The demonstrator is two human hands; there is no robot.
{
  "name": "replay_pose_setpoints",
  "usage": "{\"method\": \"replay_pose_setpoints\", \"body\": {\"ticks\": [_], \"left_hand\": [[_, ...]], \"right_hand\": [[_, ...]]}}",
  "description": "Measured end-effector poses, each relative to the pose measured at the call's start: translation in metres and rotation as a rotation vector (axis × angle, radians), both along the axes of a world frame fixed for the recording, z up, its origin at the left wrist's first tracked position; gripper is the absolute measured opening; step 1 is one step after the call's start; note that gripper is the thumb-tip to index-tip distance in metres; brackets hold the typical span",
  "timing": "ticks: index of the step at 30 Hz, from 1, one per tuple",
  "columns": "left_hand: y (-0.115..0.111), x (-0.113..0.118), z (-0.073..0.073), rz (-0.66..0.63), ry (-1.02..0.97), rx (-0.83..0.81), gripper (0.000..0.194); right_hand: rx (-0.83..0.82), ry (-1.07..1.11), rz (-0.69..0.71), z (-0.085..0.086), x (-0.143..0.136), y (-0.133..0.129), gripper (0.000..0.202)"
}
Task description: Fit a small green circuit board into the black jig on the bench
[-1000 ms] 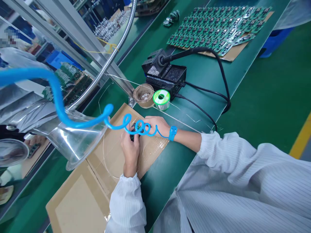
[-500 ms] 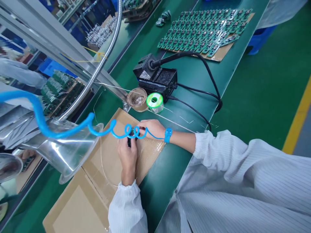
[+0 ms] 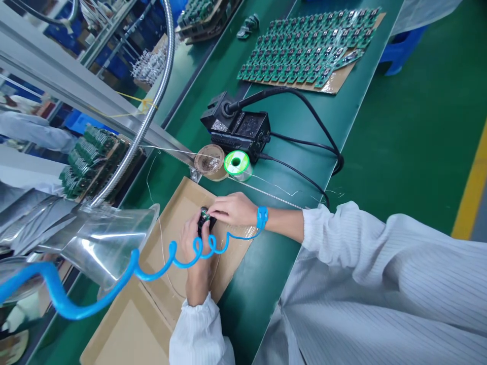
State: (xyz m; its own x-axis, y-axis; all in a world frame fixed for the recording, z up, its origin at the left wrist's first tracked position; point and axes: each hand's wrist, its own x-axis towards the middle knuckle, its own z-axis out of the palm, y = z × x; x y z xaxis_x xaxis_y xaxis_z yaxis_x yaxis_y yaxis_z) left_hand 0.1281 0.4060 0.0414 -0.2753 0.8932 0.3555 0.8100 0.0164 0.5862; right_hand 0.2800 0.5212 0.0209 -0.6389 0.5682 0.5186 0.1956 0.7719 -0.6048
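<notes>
I log the small dark part over the cardboard sheet, pinched between left hand and right hand, fingers closed on it. The blue coiled cord has dropped below the hands, so the part now shows clearly.

An electronics assembly line in a factory. A long green-matted workbench carries a soldering station with its iron docked, a solder spool, and a cardboard sheet covered with rows of small green circuit boards. A clear fume-extraction hood on a flexible metal hose, a blue anti-static wrist strap with coiled cord, and a white striped work coat mark a production workstation.
</notes>
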Motion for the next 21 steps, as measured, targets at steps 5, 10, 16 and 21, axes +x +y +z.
{"method": "replay_pose_setpoints", "body": {"ticks": [5,10,16,21], "left_hand": [[0.000,0.001,-0.004,-0.003,0.006,0.032,0.035],[-0.001,-0.003,-0.008,0.018,0.034,0.014,0.034],[-0.005,-0.012,-0.021,0.029,0.019,0.064,0.037],[-0.008,-0.014,-0.025,0.037,0.039,0.059,0.039]], "right_hand": [[0.037,0.012,0.000,-0.002,0.000,0.000,0.018],[-0.042,0.038,0.016,0.003,0.001,-0.001,0.015],[-0.252,0.024,0.036,0.015,0.004,-0.003,0.016],[-0.286,0.079,0.107,0.019,0.007,-0.004,0.012]]}}
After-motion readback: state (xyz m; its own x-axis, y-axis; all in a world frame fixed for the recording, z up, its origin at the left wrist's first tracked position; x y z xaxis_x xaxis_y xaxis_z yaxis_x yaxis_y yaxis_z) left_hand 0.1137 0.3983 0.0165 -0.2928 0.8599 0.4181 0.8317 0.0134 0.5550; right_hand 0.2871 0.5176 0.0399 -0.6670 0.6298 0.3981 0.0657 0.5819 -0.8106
